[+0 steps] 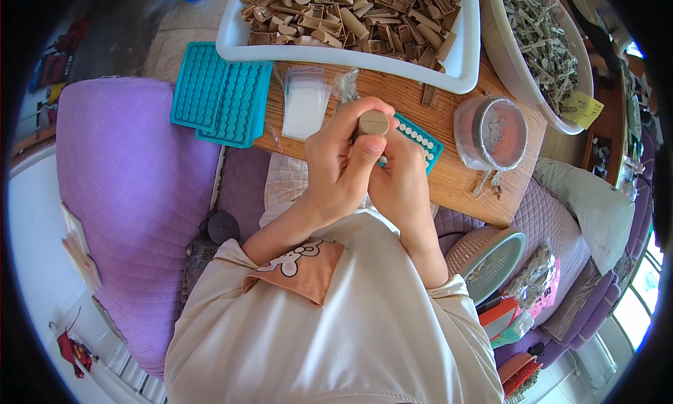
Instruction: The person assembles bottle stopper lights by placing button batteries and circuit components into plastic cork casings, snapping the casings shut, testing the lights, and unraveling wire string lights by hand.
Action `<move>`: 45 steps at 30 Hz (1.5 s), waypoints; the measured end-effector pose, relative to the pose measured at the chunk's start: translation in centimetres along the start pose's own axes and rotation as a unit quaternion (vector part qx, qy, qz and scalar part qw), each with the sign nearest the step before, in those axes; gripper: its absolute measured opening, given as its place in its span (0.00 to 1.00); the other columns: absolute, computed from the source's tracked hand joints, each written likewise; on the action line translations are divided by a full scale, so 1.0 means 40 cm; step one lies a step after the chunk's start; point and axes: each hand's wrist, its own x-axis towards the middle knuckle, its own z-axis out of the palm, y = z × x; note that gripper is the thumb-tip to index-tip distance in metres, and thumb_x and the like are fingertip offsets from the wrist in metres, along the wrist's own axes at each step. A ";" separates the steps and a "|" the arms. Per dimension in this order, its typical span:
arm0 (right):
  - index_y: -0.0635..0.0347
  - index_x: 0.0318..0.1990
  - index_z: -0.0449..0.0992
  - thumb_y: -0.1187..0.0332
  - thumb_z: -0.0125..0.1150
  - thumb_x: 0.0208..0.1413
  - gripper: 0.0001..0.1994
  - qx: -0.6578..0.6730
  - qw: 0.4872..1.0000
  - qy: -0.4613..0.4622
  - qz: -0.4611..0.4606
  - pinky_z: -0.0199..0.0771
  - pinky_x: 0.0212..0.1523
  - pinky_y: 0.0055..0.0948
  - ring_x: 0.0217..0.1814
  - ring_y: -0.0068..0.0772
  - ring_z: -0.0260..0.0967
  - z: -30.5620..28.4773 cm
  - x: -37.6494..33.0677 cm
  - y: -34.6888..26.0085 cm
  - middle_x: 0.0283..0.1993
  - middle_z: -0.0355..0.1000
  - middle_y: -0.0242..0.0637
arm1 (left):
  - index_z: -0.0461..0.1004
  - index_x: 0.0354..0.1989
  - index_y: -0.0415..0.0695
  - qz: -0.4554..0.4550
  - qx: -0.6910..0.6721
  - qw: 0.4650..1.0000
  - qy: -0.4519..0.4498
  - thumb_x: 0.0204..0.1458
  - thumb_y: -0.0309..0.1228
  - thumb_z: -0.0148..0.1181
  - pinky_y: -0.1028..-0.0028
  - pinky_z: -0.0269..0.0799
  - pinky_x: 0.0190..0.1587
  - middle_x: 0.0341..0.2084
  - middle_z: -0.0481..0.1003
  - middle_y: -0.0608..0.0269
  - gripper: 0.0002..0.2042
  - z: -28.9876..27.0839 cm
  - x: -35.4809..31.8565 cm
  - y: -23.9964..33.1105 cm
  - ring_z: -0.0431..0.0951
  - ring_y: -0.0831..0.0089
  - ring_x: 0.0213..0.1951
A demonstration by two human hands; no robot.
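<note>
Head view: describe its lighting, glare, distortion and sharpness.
Head view: bright, even daylight, washed out at the window in the lower right corner; strong fisheye bending with a black rim, curving the white tray; the left hand and right hand on the tan cylinder are sharp; edges soften.

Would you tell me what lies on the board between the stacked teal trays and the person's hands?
In the head view, a small clear plastic bag with a white patch lies flat on the wooden board, between the stacked teal trays and the left hand.

Matt wooden board (459, 183), glossy white plastic tray (463, 67), seemingly rubbery teal moulds (221, 96).
</note>
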 end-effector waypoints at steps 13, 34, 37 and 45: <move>0.65 0.38 0.68 0.76 0.56 0.41 0.13 0.049 0.998 0.030 -0.013 0.67 0.24 0.22 0.23 0.31 0.67 -0.022 0.009 0.057 0.25 0.67 0.42 | 0.58 0.43 0.38 -0.081 -0.033 0.995 -0.049 0.50 0.48 0.44 0.71 0.66 0.43 0.33 0.66 0.59 0.24 -0.014 0.015 -0.035 0.68 0.68 0.41; 0.60 0.30 0.73 0.69 0.54 0.41 0.08 -0.405 0.896 0.062 0.172 0.66 0.33 0.35 0.31 0.47 0.68 -0.451 0.067 0.289 0.28 0.70 0.47 | 0.55 0.50 0.40 -0.226 -0.435 0.870 -0.055 0.50 0.27 0.47 0.70 0.74 0.36 0.45 0.62 0.56 0.18 -0.146 0.034 -0.007 0.59 0.57 0.52; 0.62 0.31 0.72 0.70 0.54 0.42 0.08 -0.334 0.923 0.096 0.167 0.66 0.29 0.29 0.27 0.36 0.69 -0.462 0.057 0.268 0.25 0.70 0.42 | 0.54 0.49 0.40 -0.240 -0.455 0.856 -0.052 0.50 0.27 0.47 0.77 0.76 0.28 0.45 0.62 0.56 0.18 -0.143 0.035 -0.006 0.60 0.56 0.52; 0.65 0.33 0.71 0.73 0.52 0.48 0.06 0.207 0.935 0.205 0.204 0.62 0.21 0.11 0.21 0.17 0.63 -0.473 0.023 0.229 0.23 0.68 0.32 | 0.53 0.51 0.40 -0.307 -0.557 0.768 -0.077 0.54 0.32 0.40 0.80 0.75 0.23 0.44 0.65 0.55 0.17 -0.106 0.043 -0.007 0.65 0.60 0.48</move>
